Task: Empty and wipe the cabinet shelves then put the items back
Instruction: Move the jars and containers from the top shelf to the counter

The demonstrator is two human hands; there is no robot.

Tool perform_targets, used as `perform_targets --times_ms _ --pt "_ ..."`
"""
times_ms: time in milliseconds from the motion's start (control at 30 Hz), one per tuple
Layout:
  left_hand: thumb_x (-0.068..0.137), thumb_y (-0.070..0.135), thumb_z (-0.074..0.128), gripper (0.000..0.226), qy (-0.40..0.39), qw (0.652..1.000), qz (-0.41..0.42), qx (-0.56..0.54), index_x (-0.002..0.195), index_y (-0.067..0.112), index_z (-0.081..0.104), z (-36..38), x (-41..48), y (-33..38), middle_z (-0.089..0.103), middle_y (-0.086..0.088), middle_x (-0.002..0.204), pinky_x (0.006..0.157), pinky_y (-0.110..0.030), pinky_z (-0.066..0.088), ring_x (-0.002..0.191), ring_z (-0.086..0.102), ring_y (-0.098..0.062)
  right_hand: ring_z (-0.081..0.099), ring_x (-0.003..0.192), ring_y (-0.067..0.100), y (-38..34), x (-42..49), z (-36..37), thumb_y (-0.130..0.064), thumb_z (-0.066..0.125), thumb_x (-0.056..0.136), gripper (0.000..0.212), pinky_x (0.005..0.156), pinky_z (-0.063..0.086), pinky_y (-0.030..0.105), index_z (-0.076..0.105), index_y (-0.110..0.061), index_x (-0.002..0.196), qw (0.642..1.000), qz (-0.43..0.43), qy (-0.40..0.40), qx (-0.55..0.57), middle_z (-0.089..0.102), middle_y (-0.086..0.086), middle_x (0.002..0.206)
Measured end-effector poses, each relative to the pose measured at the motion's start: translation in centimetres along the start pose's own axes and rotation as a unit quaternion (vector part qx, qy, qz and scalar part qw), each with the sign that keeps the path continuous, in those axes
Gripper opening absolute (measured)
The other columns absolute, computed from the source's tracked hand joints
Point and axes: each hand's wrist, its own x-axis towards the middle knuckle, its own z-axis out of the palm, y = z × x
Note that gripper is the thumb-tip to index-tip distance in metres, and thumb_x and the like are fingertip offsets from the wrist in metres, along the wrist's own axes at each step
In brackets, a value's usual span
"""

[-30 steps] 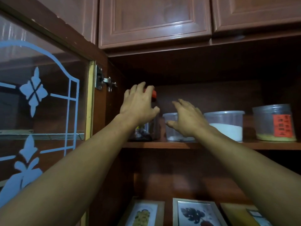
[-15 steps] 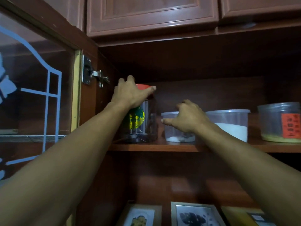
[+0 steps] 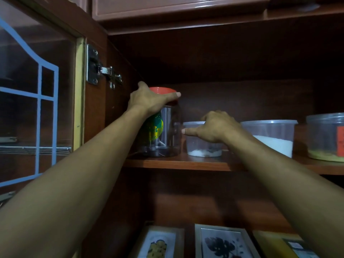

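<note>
Shelf (image 3: 186, 164) of dark wood carries a clear jar (image 3: 170, 131) at its left end, with a small tub (image 3: 197, 144) just beside it. The left hand (image 3: 149, 101) clasps the jar's red lid (image 3: 162, 89). The right hand (image 3: 216, 127) curls over the tub's rim, thumb stretched along its front.

— What stands on the shelf (image 3: 186, 163)?
— From the left: a jar (image 3: 171, 127), a small tub (image 3: 197, 144) just beside it, a wider tub (image 3: 275, 135), a last tub (image 3: 323, 135) at the right edge.
— The hands?
— Left hand (image 3: 149, 101) on top of the jar, right hand (image 3: 217, 125) on the small tub.
</note>
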Motion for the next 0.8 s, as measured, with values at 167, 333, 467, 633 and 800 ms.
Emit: perform_targets --times_ms 167,333,467,633,800 --pt "0.060 0.072 0.075 0.110 -0.005 1.000 -0.010 -0.013 0.144 0.015 0.032 0.31 0.75 -0.40 0.046 -0.013 0.140 0.099 -0.044 0.047 0.124 0.049 -0.035 0.054 0.121 0.032 -0.12 0.09 -0.02 -0.083 0.058 0.069 0.086 0.087 0.046 0.041 0.059 -0.022 0.129 1.000 0.010 -0.015 -0.005 0.052 0.008 0.139" --pt "0.060 0.071 0.076 0.106 0.005 1.000 -0.012 -0.018 0.141 0.016 0.034 0.66 0.97 -0.34 0.048 -0.013 0.138 0.097 -0.040 0.048 0.121 0.051 -0.035 0.052 0.123 0.035 0.33 0.43 0.47 -0.082 0.061 0.067 0.094 0.088 0.047 0.040 0.052 -0.019 0.137 0.999 0.027 -0.011 0.015 0.034 0.010 0.152" --pt "0.061 0.070 0.076 0.107 0.000 1.000 -0.009 -0.017 0.142 0.016 0.033 0.68 0.95 -0.51 0.047 -0.013 0.138 0.097 -0.041 0.048 0.121 0.051 -0.035 0.059 0.112 0.035 0.54 0.60 0.75 -0.080 0.066 0.064 0.096 0.081 0.050 0.037 0.056 -0.011 0.129 0.998 0.046 -0.013 0.046 0.046 0.017 0.141" --pt "0.062 0.071 0.075 0.105 -0.006 1.000 -0.014 -0.012 0.142 0.017 0.033 0.42 0.79 -0.35 0.047 -0.013 0.137 0.097 -0.042 0.048 0.120 0.052 -0.035 0.060 0.109 0.033 0.46 0.51 0.13 -0.074 0.072 0.064 0.089 0.074 0.046 0.033 0.060 -0.007 0.123 0.992 0.067 -0.041 0.097 0.056 0.016 0.132" --pt "0.062 0.072 0.073 0.108 -0.019 1.000 -0.020 0.000 0.145 0.016 0.030 0.17 0.69 -0.30 0.045 -0.013 0.139 0.098 -0.044 0.047 0.122 0.050 -0.035 0.061 0.104 0.030 0.51 -0.15 0.08 -0.069 0.074 0.067 0.079 0.070 0.044 0.032 0.064 -0.007 0.115 0.988 0.068 -0.032 0.132 0.059 0.014 0.128"
